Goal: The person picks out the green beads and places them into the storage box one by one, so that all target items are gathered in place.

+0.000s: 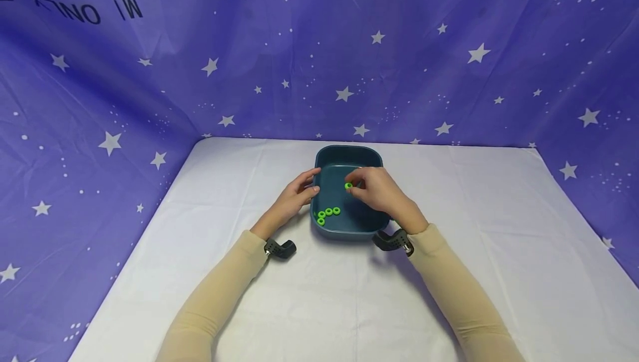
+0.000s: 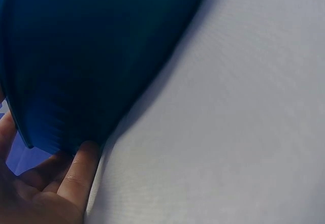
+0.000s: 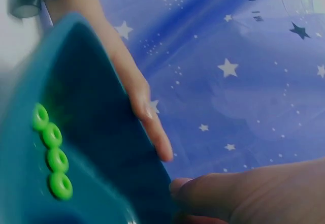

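A dark teal tub (image 1: 349, 235) stands on the table, its inside seen from above in the head view. Along its left side lies my left hand (image 1: 293, 198), fingers fairly straight against the outer wall and rim; the left wrist view shows these fingers (image 2: 78, 176) touching the wall low down. Over the tub's right half, my right hand (image 1: 381, 189) pinches a small green ring (image 1: 348, 188) between thumb and fingertips. Several more green rings (image 3: 51, 164) lie touching in a row on the tub floor, at its near left corner. In the right wrist view the pinched ring is hidden.
A white cloth (image 1: 319, 301) covers the table under the tub. Behind and at both sides hangs a purple curtain (image 1: 299, 35) with white stars and lettering. Black wrist-camera mounts (image 1: 283, 249) sit on both forearms, the right one close to the tub's near right corner.
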A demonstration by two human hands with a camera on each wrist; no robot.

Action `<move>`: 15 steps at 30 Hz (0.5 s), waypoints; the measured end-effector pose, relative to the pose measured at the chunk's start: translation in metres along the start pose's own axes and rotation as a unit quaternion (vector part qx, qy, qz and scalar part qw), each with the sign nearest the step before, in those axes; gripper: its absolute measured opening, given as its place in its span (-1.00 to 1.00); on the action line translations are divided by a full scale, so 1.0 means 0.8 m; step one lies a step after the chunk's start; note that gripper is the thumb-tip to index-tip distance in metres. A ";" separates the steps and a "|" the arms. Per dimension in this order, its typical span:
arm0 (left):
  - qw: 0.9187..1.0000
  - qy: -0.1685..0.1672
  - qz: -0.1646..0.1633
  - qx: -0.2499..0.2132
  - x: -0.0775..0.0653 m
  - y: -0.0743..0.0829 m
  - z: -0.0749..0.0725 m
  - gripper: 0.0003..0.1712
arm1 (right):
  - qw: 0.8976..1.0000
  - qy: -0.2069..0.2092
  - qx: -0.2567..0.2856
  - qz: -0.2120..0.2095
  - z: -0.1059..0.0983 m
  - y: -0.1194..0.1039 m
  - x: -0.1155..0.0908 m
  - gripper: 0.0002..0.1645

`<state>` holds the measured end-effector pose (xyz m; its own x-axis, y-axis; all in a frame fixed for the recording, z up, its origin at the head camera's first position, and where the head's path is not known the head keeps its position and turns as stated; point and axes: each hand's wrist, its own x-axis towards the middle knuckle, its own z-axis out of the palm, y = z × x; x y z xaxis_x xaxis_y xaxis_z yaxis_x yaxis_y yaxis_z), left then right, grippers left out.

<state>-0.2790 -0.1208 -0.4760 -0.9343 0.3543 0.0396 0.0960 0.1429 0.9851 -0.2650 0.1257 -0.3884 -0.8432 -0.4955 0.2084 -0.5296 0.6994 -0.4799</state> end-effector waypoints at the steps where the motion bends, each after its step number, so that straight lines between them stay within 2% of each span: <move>1: 1.000 0.000 0.000 -0.002 0.000 0.000 0.000 -0.38 | 1.000 -0.004 0.001 -0.003 0.003 -0.002 0.001 -0.73; 8: 1.000 -0.008 0.001 -0.010 0.000 0.002 0.000 -0.36 | 0.999 -0.037 0.003 0.001 0.024 -0.006 0.005 -0.71; 15: 1.000 -0.013 0.002 -0.007 -0.002 0.003 0.000 -0.35 | 0.999 -0.043 -0.001 0.000 0.035 -0.003 0.005 -0.70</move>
<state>-0.2777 -0.1211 -0.4738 -0.9249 0.3782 0.0404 0.0957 0.1287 0.9871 -0.2647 0.1077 -0.4099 -0.8322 -0.5381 0.1341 -0.5298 0.7002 -0.4786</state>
